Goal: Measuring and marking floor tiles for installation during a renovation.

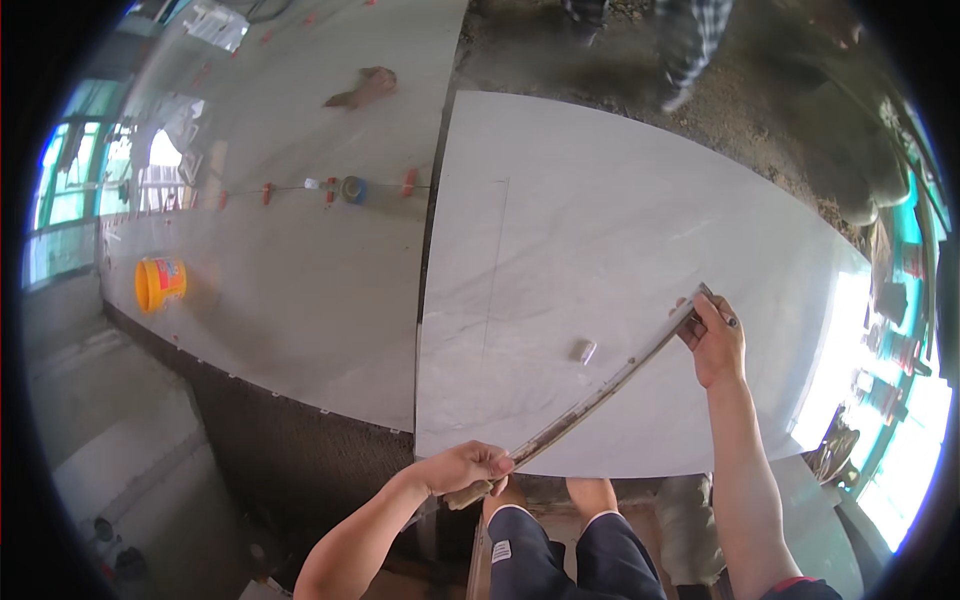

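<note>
A long narrow metal straightedge [590, 405], dirty along its length, slants over a large pale grey tile [560, 230] in front of me. My left hand [465, 468] grips its near end by the tile's front edge; a tan tip pokes out below the fingers. Around the far end is my right hand [712, 338], its fingers closed on the bar. A short dark rod end shows beside that hand's knuckles; what it is I cannot tell. On the tile lies a small whitish block [584, 351], left of the bar. Thin drawn lines [497, 250] mark the tile's left part.
Laid floor tiles [300, 330] stretch to the left, with red wedges [267, 193] along a joint. On them are a yellow bucket [160, 284], a tape-like roll [353, 189] and a brown rag [362, 88]. Another person's checked trouser leg [694, 45] is at the far side.
</note>
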Motion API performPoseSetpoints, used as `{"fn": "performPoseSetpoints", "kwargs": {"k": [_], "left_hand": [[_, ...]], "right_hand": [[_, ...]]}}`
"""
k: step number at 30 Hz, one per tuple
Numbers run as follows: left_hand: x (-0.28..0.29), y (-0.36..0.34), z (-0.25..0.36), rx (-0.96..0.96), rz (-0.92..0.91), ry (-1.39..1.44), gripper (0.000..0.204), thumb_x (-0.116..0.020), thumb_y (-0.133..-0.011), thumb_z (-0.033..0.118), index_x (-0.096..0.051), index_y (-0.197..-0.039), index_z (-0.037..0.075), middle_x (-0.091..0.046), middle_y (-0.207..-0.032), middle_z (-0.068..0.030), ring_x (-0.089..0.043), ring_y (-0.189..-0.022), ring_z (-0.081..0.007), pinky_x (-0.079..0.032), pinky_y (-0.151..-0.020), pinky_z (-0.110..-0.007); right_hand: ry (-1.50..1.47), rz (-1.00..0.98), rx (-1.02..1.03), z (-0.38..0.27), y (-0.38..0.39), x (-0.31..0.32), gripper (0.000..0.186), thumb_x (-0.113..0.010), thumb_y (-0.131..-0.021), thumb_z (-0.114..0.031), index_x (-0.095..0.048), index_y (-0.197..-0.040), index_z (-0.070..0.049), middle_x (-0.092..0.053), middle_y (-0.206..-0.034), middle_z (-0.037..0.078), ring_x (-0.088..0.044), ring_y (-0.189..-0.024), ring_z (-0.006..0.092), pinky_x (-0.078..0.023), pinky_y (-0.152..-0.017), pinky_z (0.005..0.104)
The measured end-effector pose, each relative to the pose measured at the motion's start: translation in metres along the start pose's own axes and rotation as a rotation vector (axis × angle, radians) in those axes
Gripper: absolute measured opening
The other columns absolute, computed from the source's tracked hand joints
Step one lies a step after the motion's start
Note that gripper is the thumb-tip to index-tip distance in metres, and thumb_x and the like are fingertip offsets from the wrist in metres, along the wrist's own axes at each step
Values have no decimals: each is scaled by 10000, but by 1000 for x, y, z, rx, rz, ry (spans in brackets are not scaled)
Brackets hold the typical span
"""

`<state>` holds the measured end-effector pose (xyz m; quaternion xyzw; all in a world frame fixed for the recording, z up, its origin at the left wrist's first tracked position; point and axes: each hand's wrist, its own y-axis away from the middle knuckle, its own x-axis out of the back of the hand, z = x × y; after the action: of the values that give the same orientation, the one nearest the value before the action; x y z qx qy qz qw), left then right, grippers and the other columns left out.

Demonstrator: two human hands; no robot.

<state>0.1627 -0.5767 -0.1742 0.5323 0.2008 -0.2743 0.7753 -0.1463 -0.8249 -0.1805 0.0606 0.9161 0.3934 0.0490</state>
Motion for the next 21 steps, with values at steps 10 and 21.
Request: {"fn": "performPoseSetpoints", "kwargs": {"k": [10, 21], "left_hand": [[6, -1, 22, 161, 173, -420, 390, -713, -791, 248, -585, -1080, 20, -654, -926, -96, -636, -871, -180, -490, -750, -330], [204, 22, 179, 200, 728, -1192, 610, -804, -698, 594, -636, -838, 25, -600, -802, -107, -589, -780, -229, -454, -710, -379]], "right_hand": [[53, -61, -21, 1, -36, 22, 85, -604, -939, -95, -561, -984, -38, -662, -945, 93, -663, -891, 193, -560, -809, 324], [647, 8, 484, 43, -106, -40, 220, -622, -976, -251, -579, -937, -39, -646, -825, 36, -645, -733, 148, -518, -713, 311]]}}
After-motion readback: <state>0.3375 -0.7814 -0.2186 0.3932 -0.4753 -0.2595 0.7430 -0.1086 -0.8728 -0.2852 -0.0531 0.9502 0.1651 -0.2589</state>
